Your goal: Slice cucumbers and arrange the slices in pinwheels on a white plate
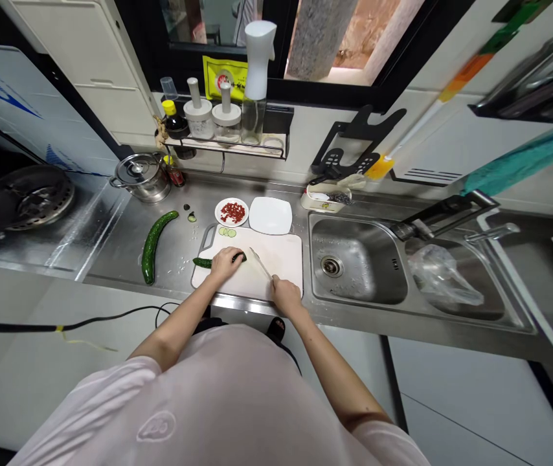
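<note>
Left hand (225, 263) pins a cucumber (203, 263) on a cutting board (242, 286); right hand (286, 295) holds a knife (261, 264).
The left hand curls over, steadying the cucumber; the right closes round the handle, blade just beside the left hand.

left hand (225, 263) on cucumber (203, 262), right hand (286, 295) gripping knife (260, 264)

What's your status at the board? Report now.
Left hand pressing cucumber piece on cutting board. Right hand gripping kitchen knife. Cucumber slices at board's far edge.

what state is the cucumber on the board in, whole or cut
Cut: a cucumber piece lies under the left hand, with round slices on the white cutting board.
</note>
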Demonstrator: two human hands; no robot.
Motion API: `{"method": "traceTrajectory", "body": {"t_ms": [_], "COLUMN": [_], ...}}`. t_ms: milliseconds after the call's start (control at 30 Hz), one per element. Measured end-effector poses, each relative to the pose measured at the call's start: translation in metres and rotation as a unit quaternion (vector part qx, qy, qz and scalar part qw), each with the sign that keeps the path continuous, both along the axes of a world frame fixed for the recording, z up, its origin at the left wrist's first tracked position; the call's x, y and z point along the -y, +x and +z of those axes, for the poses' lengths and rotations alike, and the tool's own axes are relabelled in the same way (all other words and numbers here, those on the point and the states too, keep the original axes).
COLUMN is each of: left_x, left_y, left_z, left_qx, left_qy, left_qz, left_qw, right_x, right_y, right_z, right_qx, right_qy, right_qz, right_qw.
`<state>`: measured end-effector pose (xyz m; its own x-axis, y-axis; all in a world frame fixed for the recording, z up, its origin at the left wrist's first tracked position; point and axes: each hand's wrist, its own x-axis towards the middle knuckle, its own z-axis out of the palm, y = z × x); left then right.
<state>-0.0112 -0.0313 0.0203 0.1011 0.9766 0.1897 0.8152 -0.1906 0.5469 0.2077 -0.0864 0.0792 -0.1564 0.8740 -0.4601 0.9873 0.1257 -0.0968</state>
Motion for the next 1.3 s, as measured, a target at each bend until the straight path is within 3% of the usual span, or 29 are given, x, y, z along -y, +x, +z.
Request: {"method": "traceTrajectory", "body": {"t_ms": [867, 1067, 1300], "left_x": [0.001, -0.004, -0.005], "left_y": [-0.002, 0.002, 0.007], "left_z": [0.011, 0.024, 0.030], "left_qx": [0.092, 0.064, 0.038], "left_qy": [0.021, 0.036, 0.001], "left_qz": [0.074, 0.014, -0.048], "left_qw": [0.993, 0.997, 0.998], "right_x": [-0.004, -0.003, 0.001], "right_y": [0.010, 0.013, 0.021], "right_z": [0.005, -0.002, -0.011], "right_qx": [0.015, 0.008, -0.008], "right_qy": [0.092, 0.118, 0.144], "right_qz": [-0.016, -0.001, 0.020], "right_qw": [0.996, 0.993, 0.989]}}
